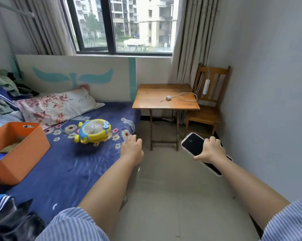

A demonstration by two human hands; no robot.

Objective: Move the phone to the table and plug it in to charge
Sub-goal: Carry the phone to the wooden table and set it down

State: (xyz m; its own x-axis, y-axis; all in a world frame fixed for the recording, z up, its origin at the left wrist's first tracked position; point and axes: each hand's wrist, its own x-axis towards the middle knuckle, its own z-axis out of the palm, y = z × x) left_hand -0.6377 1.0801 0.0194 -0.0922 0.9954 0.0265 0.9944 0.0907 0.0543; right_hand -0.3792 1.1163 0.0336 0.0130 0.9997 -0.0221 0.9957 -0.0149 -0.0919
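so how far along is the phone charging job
Done: the phone is off the bed and gripped in the right hand. In hand: carrying it across to the table; the left hand is empty. Left: set it on the table and plug in the cable lying there beside the charger.

Black phone (195, 146), blue floral bedsheet (65, 164), orange box (23, 153), yellow-and-blue fan (93, 130), brown wooden desk (152, 101), blue-striped sleeves (73, 225).
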